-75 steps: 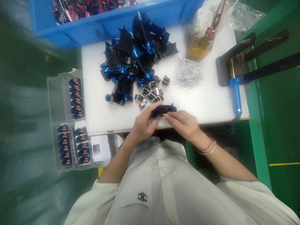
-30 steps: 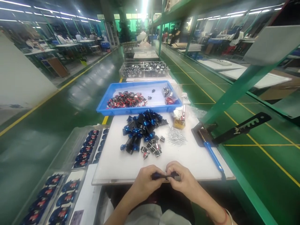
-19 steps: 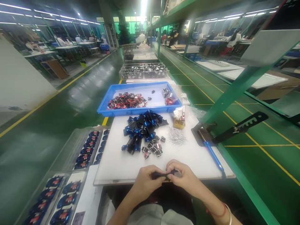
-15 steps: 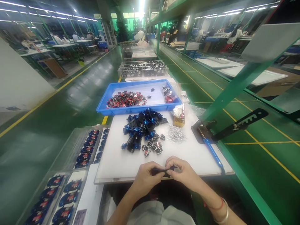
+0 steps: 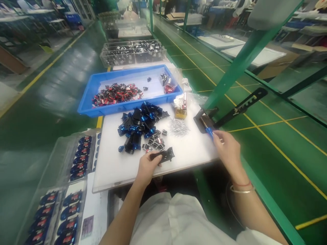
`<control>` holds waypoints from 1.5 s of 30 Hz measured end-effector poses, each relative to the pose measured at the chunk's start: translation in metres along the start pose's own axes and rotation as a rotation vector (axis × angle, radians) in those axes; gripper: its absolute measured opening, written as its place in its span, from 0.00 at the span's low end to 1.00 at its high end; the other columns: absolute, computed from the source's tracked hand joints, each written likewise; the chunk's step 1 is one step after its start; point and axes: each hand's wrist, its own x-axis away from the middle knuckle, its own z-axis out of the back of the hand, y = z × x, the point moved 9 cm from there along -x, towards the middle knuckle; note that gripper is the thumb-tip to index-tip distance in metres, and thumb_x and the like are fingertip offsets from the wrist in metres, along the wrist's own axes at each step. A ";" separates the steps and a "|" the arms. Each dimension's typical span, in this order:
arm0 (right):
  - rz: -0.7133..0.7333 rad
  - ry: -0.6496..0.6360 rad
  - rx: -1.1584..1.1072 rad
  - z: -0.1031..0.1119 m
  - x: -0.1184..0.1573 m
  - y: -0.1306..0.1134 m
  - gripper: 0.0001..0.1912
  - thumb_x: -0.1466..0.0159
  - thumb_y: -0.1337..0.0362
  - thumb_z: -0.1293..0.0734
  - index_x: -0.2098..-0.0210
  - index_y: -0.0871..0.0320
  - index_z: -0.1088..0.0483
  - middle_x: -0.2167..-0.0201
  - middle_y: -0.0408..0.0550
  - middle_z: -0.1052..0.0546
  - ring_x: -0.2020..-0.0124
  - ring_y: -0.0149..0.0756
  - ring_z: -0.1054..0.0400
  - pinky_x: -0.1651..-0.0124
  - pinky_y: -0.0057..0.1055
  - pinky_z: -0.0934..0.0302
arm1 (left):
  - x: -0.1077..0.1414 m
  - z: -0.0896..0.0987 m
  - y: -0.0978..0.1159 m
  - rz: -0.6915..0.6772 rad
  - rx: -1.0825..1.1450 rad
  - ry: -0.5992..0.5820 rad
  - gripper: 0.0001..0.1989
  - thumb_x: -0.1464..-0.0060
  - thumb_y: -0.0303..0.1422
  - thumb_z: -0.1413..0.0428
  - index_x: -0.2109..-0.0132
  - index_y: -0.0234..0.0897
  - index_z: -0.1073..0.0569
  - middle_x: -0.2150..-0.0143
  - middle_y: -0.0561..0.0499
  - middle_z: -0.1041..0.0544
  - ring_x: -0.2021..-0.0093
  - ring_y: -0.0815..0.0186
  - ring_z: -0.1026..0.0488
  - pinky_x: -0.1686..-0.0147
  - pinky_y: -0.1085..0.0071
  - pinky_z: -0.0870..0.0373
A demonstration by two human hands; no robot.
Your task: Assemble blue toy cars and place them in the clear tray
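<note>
Gripping blue-handled tool [image 5: 209, 131]: right hand [image 5: 228, 149], fingers closed round handle, at right edge of white surface [image 5: 109, 170]. Tool's far end sits in black stand [image 5: 200, 119]; withdraw along tool's axis, treating that end as probably hot. Left hand [image 5: 146, 167] pinches black part [image 5: 167, 155] by its left end, near middle of surface's front edge; contact with surface cannot be told. Hold part steady, free end exposed. Steer tool clear of silver pins [image 5: 178, 127], left of stand.
</note>
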 end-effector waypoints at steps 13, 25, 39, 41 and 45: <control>-0.071 -0.254 0.442 -0.021 0.005 0.049 0.23 0.36 0.51 0.43 0.60 0.62 0.26 0.69 0.61 0.27 0.64 0.58 0.32 0.63 0.47 0.37 | -0.012 -0.005 -0.020 0.041 0.073 -0.009 0.11 0.54 0.36 0.35 0.66 0.32 0.23 0.72 0.52 0.24 0.75 0.71 0.29 0.74 0.74 0.32; -0.386 -0.479 0.066 0.031 0.068 -0.011 0.21 0.42 0.41 0.35 0.67 0.52 0.26 0.80 0.46 0.27 0.80 0.45 0.34 0.77 0.38 0.43 | -0.010 -0.011 -0.017 0.077 0.093 0.001 0.07 0.53 0.33 0.36 0.68 0.33 0.24 0.71 0.52 0.24 0.76 0.71 0.29 0.73 0.72 0.30; 0.083 -0.636 0.080 -0.015 0.080 -0.080 0.41 0.32 0.32 0.45 0.61 0.61 0.18 0.76 0.49 0.22 0.80 0.39 0.33 0.73 0.31 0.37 | -0.007 -0.012 -0.018 0.089 0.102 -0.016 0.06 0.51 0.31 0.38 0.67 0.32 0.23 0.69 0.50 0.22 0.75 0.72 0.29 0.73 0.74 0.29; 0.107 -0.630 0.092 -0.015 0.080 -0.083 0.42 0.32 0.31 0.46 0.62 0.61 0.18 0.77 0.49 0.23 0.82 0.37 0.34 0.74 0.30 0.38 | -0.007 -0.012 -0.017 0.083 0.098 -0.018 0.06 0.51 0.31 0.38 0.67 0.32 0.23 0.69 0.51 0.23 0.75 0.72 0.29 0.73 0.74 0.28; 0.143 -0.631 0.116 -0.015 0.081 -0.085 0.42 0.31 0.32 0.47 0.61 0.61 0.18 0.75 0.49 0.23 0.81 0.38 0.34 0.74 0.31 0.38 | -0.007 -0.013 -0.015 0.080 0.097 -0.020 0.05 0.51 0.30 0.38 0.67 0.31 0.22 0.70 0.50 0.23 0.75 0.72 0.29 0.74 0.74 0.29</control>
